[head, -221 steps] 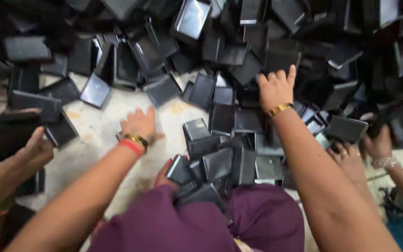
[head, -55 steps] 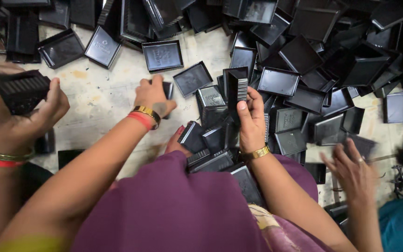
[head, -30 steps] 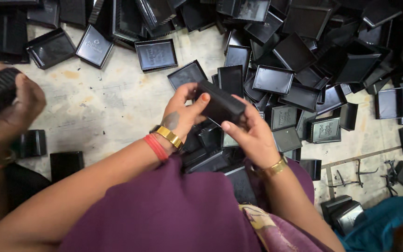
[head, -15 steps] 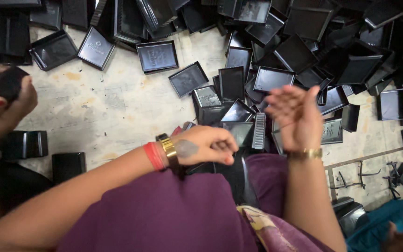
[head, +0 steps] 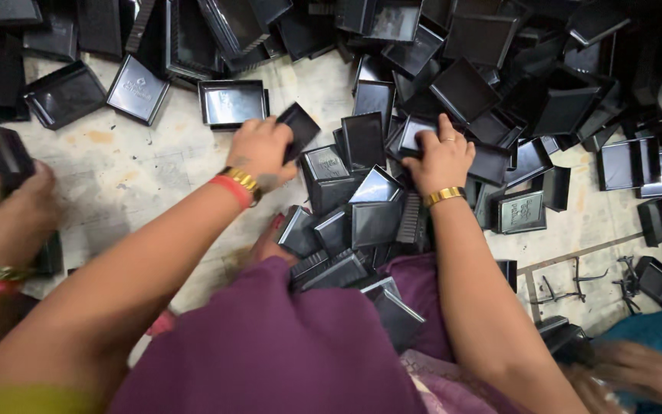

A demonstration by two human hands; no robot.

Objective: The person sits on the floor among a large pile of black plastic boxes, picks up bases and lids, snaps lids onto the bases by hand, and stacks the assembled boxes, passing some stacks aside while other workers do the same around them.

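Observation:
A heap of small black plastic trays covers the floor in front of me. My left hand, with a gold bangle and red band at the wrist, grips one black tray at the heap's left edge. My right hand, with a gold bangle and a ring, presses down on another black tray in the pile, fingers curled over it. More trays lie stacked against my purple-clad lap.
Another person's hands at the left edge hold a black tray. A third person's hand and teal cloth show at bottom right. Bare pale floor lies left of the heap; a single tray rests there.
My two hands, drawn back near my lap half a second ago with the right one open, have reached forward into the pile. Each now closes on a tray.

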